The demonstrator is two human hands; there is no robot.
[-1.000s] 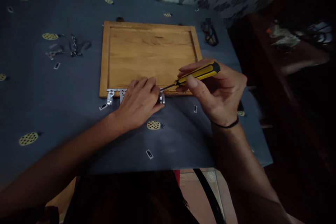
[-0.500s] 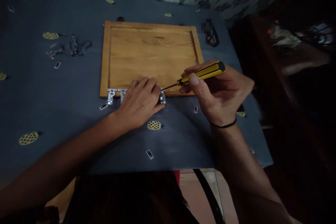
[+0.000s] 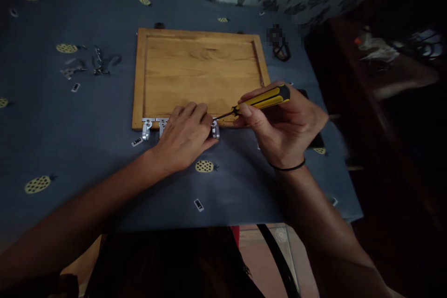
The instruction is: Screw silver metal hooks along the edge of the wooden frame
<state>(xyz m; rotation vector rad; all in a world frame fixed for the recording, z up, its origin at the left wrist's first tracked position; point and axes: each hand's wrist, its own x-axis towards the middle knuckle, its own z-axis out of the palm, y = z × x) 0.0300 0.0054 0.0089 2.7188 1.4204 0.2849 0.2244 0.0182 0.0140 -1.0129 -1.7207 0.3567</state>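
Note:
A wooden board lies flat on a blue cloth with pineapple prints. A silver metal hook rail runs along the board's near edge. My left hand lies over the rail with its fingers curled down, pressing it against the board. My right hand is closed round a yellow and black screwdriver. The screwdriver's thin shaft slants down to the left, its tip at the rail's right end beside my left fingertips.
Small metal parts and dark bits lie scattered on the cloth at the left. A dark tangled object sits past the board's far right corner. The table's right edge drops off to a dark floor and a wooden surface.
My right hand has turned a little and shifted slightly left with the screwdriver, the tip staying at the rail. My left hand has not moved.

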